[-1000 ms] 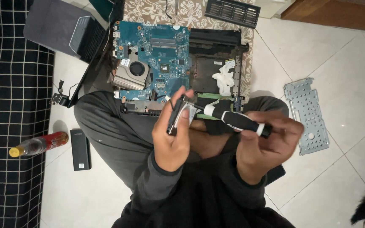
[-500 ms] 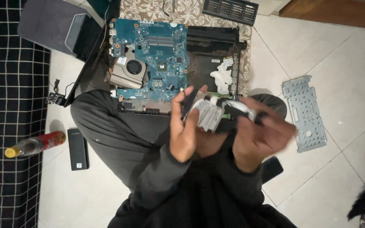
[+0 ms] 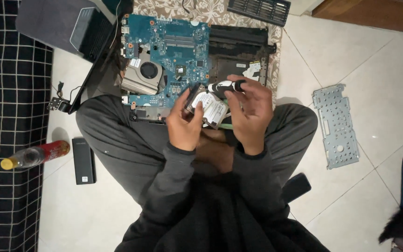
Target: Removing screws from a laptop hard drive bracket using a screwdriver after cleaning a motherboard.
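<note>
Hands work at lap level over crossed legs on the tiled floor (image 3: 378, 60). Left hand (image 3: 185, 123) grasps the hard drive (image 3: 209, 106) by its left edge, label side up and tilted. Right hand (image 3: 250, 114) is clenched around a black-and-white screwdriver (image 3: 225, 86), held just above the drive's upper edge; whether the tip touches cannot be told. Just beyond the hands lies an opened laptop base (image 3: 239, 46) with the blue motherboard (image 3: 173, 42) and its fan (image 3: 148, 70) exposed. Metal keyboard plate (image 3: 336, 126) lies to the right, well apart. To the left, a black battery pack (image 3: 84, 160) and a red bottle (image 3: 36, 155) lie near each other
</note>
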